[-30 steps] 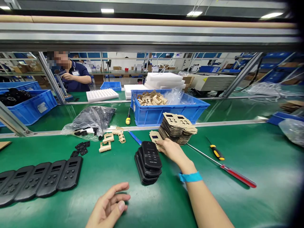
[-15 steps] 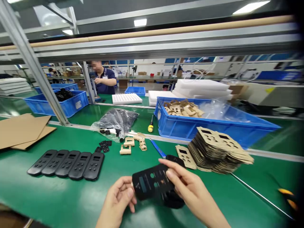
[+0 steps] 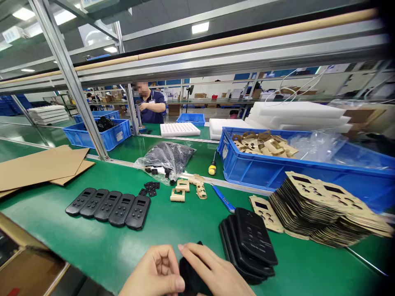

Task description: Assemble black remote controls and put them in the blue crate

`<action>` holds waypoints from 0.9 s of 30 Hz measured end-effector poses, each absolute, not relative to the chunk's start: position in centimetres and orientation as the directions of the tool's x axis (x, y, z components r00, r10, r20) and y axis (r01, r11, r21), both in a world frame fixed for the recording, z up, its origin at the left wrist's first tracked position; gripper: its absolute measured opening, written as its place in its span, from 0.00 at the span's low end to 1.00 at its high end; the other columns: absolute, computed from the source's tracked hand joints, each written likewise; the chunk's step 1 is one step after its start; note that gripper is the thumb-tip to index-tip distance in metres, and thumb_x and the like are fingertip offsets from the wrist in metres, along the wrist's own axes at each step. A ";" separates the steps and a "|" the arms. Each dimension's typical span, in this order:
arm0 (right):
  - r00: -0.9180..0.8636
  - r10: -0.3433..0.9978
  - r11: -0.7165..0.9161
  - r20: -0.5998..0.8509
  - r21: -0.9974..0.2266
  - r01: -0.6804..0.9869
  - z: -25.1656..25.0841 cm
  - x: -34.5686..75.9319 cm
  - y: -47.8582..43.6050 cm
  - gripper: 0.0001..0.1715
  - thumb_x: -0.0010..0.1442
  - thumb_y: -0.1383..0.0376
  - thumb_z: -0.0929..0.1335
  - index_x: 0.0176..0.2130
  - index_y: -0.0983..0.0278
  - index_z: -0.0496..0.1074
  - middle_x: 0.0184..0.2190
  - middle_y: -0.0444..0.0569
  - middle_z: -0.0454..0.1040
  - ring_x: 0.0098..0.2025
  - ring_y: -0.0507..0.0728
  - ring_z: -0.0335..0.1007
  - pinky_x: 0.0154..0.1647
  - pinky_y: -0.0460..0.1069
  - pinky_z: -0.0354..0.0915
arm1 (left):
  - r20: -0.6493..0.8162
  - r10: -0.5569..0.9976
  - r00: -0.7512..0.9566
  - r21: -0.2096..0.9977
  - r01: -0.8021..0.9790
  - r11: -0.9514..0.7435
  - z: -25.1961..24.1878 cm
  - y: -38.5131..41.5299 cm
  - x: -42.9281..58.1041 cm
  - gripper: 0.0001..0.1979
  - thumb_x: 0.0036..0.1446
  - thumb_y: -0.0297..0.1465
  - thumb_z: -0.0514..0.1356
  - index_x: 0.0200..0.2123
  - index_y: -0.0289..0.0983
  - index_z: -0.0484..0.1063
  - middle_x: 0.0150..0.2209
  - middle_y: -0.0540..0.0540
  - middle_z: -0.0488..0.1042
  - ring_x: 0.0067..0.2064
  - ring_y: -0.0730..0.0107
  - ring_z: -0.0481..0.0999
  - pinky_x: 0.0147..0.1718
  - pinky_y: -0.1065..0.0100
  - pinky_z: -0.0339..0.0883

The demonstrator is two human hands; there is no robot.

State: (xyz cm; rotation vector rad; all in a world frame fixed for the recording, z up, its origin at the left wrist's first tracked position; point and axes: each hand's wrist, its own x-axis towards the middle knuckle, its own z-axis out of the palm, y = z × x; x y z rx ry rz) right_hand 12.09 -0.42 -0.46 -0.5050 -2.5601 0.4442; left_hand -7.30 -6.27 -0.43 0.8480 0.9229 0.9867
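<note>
My right hand (image 3: 216, 269) is wrapped over a thin black faceplate (image 3: 187, 274) at the bottom centre, and its fingers hide most of it. My left hand (image 3: 156, 269) is closed beside the plate's left edge, fingers curled and thumb pressed in; what is between them is hidden. Just right of my hands stands a stack of black device covers (image 3: 253, 236) with small button holes. Several black remote-like housings (image 3: 119, 209) lie in a slanted row at the left. Beige-backed panels (image 3: 324, 205) are piled at the right, with one loose panel (image 3: 266, 213) beside them.
A blue utility knife (image 3: 222, 198), a yellow-handled screwdriver (image 3: 212, 167), beige brackets (image 3: 178, 195) and small black pieces (image 3: 150, 188) lie mid-table. Behind are a plastic bag of black parts (image 3: 168, 160) and a blue bin (image 3: 247, 168). A co-worker (image 3: 152, 105) stands across.
Both hands have moved down and closer to me with the faceplate, which has turned and is now mostly covered. The view has swung left, so the cover stack shows clearly.
</note>
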 end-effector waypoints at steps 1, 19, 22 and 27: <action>-0.812 0.420 0.869 0.405 -0.438 0.231 -0.7 12.1 -0.3 0.38 0.59 0.54 0.68 0.64 0.62 0.55 0.54 0.59 0.70 0.53 0.62 0.70 0.48 0.49 0.70 | -0.230 0.926 0.298 0.881 -0.342 0.328 -0.8 -6.2 -7.2 0.22 0.37 0.39 0.74 0.23 0.35 0.65 0.15 0.54 0.68 0.16 0.82 0.64 0.16 0.79 0.55; -0.447 0.840 0.271 0.309 -0.951 -0.149 0.2 12.8 -0.8 0.32 0.42 0.55 0.78 0.49 0.51 0.75 0.50 0.53 0.74 0.52 0.68 0.70 0.47 0.55 0.70 | -0.151 0.912 0.381 0.656 -0.651 0.381 0.2 -4.6 -3.6 0.19 0.45 0.41 0.70 0.30 0.33 0.69 0.24 0.46 0.75 0.17 0.87 0.62 0.17 0.82 0.53; -0.274 0.955 0.016 0.109 -0.947 -0.320 1.9 14.4 -0.6 0.40 0.36 0.47 0.78 0.48 0.54 0.75 0.51 0.55 0.73 0.42 0.66 0.75 0.31 0.51 0.73 | -0.230 0.922 0.312 0.694 -0.611 0.380 -0.1 -4.3 -4.3 0.19 0.47 0.40 0.69 0.27 0.38 0.62 0.13 0.56 0.66 0.11 0.86 0.54 0.10 0.82 0.46; 0.257 0.964 0.205 0.062 -0.789 -0.580 4.8 17.7 1.6 0.40 0.34 0.39 0.75 0.46 0.50 0.75 0.51 0.46 0.73 0.35 0.56 0.73 0.25 0.45 0.71 | -0.210 0.971 0.110 0.935 -0.269 0.233 0.3 -2.2 -6.1 0.15 0.52 0.39 0.65 0.28 0.37 0.63 0.18 0.51 0.72 0.17 0.78 0.68 0.16 0.78 0.62</action>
